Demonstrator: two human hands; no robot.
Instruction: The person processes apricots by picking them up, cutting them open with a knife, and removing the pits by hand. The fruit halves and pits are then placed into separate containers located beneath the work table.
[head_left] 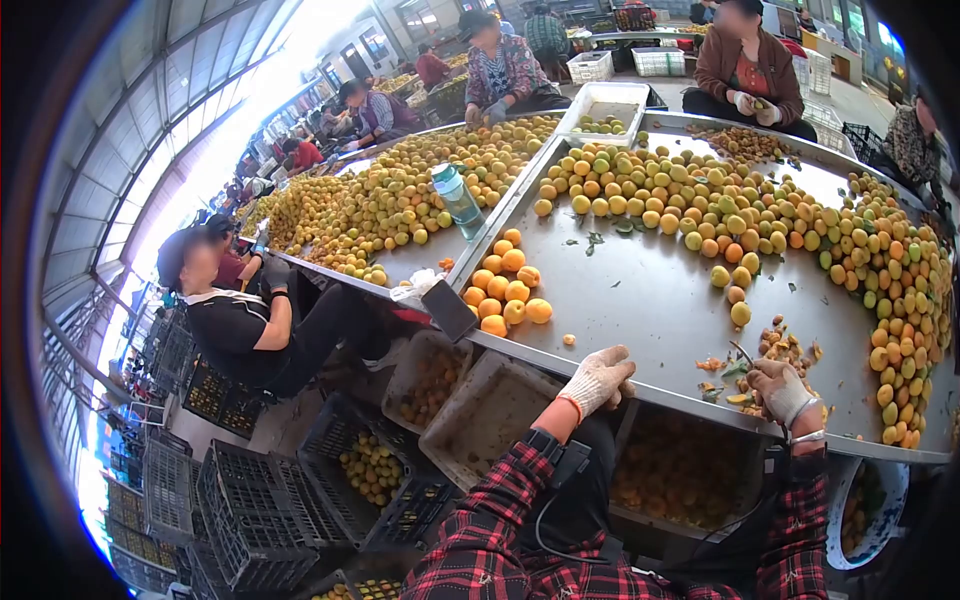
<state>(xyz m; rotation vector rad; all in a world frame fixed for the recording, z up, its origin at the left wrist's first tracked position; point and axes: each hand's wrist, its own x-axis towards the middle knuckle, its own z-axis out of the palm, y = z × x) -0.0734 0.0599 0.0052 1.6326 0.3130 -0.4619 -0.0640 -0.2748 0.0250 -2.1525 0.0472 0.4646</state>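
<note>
The left hand's fingers sit close together by the bench's front edge; I can't tell if they hold anything. The right hand pinches a thin tool beside fruit scraps, near that edge.

Pale ribbed panels rose along the left, and white daylight flared brightly beside them. Windows broke the far wall. A metal desk with raised edges stood above a greyish floor; another long desk stood farther back.
</note>
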